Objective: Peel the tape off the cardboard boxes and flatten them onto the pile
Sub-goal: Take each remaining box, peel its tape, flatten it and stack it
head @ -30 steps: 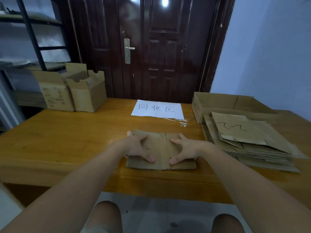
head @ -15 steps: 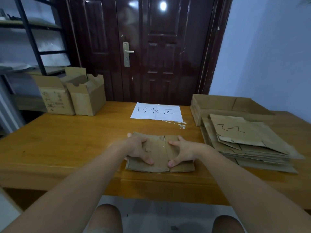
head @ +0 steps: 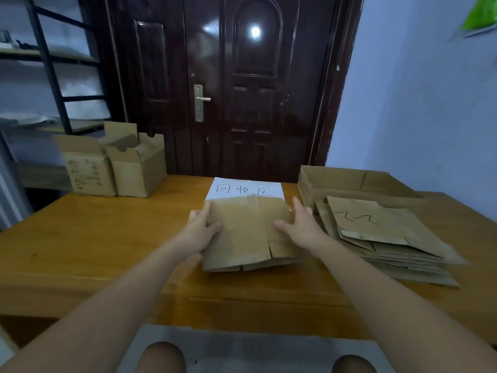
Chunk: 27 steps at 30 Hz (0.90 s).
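Note:
A flattened brown cardboard box (head: 246, 232) is tilted up off the wooden table (head: 94, 243), its far edge raised in front of the white paper sign (head: 247, 188). My left hand (head: 201, 228) grips its left edge, thumb on the top face. My right hand (head: 301, 224) grips its right edge, thumb on the top face too. The pile of flattened boxes (head: 382, 238) lies just right of my right hand. Two open, standing cardboard boxes (head: 113, 162) wait at the table's far left.
A shallow open cardboard tray (head: 347, 180) sits behind the pile at the far right. A dark wooden door (head: 242, 90) stands behind the table. A metal shelf rack (head: 53, 76) stands at the left, a blue wall at the right.
Both hands shifted from pressing the flattened box flat on the table to gripping its side edges. The box has been lifted and tilted up, further from me.

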Each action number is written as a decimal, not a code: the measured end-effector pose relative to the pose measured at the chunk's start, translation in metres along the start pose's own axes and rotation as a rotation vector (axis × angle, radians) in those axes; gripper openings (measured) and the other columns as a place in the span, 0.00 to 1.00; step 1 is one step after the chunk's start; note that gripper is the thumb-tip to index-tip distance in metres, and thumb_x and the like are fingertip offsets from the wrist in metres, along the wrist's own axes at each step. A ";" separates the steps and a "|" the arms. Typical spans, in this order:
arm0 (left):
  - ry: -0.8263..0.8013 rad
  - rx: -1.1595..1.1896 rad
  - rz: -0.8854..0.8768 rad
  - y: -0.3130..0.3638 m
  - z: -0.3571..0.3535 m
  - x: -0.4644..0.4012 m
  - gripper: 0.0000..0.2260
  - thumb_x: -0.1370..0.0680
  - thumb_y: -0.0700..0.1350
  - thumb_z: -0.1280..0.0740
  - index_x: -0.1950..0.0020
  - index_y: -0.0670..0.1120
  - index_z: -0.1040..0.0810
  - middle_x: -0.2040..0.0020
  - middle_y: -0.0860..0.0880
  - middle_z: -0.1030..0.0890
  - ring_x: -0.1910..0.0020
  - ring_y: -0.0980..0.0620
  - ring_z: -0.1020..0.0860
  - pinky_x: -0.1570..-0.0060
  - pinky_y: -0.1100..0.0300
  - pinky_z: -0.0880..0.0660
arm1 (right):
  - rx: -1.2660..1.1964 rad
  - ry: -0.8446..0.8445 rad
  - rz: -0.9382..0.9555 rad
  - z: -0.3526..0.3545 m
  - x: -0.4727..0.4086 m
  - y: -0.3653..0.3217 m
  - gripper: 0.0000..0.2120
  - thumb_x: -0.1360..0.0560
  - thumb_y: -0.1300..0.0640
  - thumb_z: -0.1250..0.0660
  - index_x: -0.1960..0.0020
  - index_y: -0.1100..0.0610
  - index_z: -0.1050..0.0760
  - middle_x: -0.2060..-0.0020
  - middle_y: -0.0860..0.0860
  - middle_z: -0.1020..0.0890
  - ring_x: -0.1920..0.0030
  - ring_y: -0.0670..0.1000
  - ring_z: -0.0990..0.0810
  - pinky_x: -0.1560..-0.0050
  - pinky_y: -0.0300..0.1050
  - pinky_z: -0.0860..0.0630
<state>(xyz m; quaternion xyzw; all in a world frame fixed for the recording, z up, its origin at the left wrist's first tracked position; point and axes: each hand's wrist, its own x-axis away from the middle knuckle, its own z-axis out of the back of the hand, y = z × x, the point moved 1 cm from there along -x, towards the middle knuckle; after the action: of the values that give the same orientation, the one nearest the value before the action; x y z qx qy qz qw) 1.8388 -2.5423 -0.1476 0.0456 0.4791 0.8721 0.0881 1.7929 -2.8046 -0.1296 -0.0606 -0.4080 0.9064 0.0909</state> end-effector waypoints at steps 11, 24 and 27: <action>0.325 -0.295 -0.480 -0.001 0.017 0.003 0.17 0.26 0.36 0.24 0.59 0.56 0.26 0.52 0.57 0.23 0.52 0.53 0.24 0.55 0.55 0.25 | 0.034 0.227 0.333 0.012 -0.005 0.013 0.10 0.26 0.65 0.25 0.50 0.52 0.17 0.47 0.52 0.18 0.45 0.53 0.20 0.46 0.45 0.24; -0.030 -1.009 -0.307 -0.055 0.003 0.011 0.28 0.17 0.47 0.39 0.20 0.60 0.45 0.41 0.53 0.27 0.44 0.51 0.28 0.42 0.56 0.29 | -0.277 -0.164 -0.161 0.005 0.011 0.034 0.14 0.17 0.56 0.38 0.33 0.52 0.23 0.44 0.52 0.19 0.47 0.54 0.18 0.52 0.49 0.15; -0.081 -0.860 -0.328 -0.057 0.003 0.009 0.27 0.17 0.40 0.41 0.20 0.60 0.39 0.37 0.55 0.26 0.40 0.53 0.27 0.40 0.58 0.27 | -0.353 -0.179 -0.186 0.001 0.008 0.037 0.15 0.20 0.52 0.31 0.35 0.50 0.26 0.41 0.52 0.23 0.44 0.55 0.20 0.58 0.47 0.16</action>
<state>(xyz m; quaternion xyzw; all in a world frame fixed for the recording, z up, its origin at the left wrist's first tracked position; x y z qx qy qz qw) 1.8370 -2.5081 -0.1946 -0.0375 0.0707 0.9638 0.2544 1.7803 -2.8276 -0.1565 0.0432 -0.5708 0.8103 0.1252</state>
